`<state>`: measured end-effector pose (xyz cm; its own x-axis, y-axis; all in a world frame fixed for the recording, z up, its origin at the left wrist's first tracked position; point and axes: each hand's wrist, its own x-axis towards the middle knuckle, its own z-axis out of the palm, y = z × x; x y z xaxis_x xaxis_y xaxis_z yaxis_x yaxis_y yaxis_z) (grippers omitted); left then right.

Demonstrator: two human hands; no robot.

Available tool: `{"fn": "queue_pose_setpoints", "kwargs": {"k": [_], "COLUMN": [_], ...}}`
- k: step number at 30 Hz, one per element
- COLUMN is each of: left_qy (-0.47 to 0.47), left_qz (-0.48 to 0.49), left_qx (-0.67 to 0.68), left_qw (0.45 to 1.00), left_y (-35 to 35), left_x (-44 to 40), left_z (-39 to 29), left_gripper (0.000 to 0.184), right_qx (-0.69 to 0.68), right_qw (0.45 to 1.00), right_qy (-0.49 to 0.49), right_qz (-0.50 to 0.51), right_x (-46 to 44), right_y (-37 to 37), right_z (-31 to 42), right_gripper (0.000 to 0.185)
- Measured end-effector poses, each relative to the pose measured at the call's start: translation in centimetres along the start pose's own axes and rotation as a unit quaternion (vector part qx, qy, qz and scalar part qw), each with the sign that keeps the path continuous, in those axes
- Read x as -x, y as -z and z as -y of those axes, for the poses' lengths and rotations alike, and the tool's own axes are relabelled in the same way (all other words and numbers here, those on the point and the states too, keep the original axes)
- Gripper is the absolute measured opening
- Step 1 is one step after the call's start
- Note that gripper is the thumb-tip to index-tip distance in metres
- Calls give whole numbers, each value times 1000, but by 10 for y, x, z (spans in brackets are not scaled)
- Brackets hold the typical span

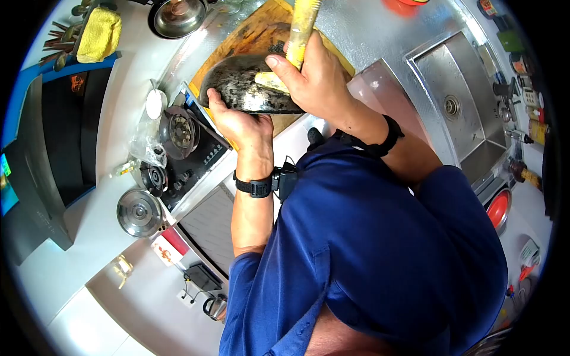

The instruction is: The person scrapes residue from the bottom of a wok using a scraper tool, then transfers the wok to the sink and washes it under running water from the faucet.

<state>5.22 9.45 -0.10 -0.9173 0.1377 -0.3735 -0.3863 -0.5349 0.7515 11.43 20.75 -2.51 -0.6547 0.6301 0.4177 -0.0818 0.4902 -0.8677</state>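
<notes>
A blackened, worn metal wok [237,77] is held tilted over a wooden cutting board [228,38], its scuffed surface facing me and a bright bare patch near the middle. My left hand [240,121] grips the wok's near left edge, thumb on the facing surface and the other fingers out of sight beneath. My right hand [317,77] is wrapped round a yellow-handled tool [303,29]. The tool's short yellow end [272,82] lies against the wok's surface; its exact kind cannot be made out.
To the left is a gas stove [205,148] with burners. A steel sink [454,101] lies to the right. A lidded pan [179,15] stands at the back left, near a yellow cloth [100,35]. A round metal lid [139,212] sits beside the stove.
</notes>
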Motion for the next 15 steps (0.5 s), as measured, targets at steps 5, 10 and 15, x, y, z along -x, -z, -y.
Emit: {"fn": "queue_pose_setpoints", "kwargs": {"k": [5, 10, 15], "left_qy": [-29, -24, -28], "left_qz": [-1, 20, 31], "left_qx": [-1, 12, 42], "left_qw": [1000, 999, 998], "left_y": [5, 9, 9], "left_x": [-4, -10, -7], "left_z": [4, 6, 8], "left_gripper": [51, 49, 47], "right_qx": [4, 2, 29], "right_qw": [1000, 1000, 999], "right_qy": [6, 6, 31], "right_qz": [-22, 13, 4], "right_x": [5, 4, 1], "right_y": [-8, -8, -8], "right_z": [11, 19, 18], "right_gripper": [53, 51, 52]}}
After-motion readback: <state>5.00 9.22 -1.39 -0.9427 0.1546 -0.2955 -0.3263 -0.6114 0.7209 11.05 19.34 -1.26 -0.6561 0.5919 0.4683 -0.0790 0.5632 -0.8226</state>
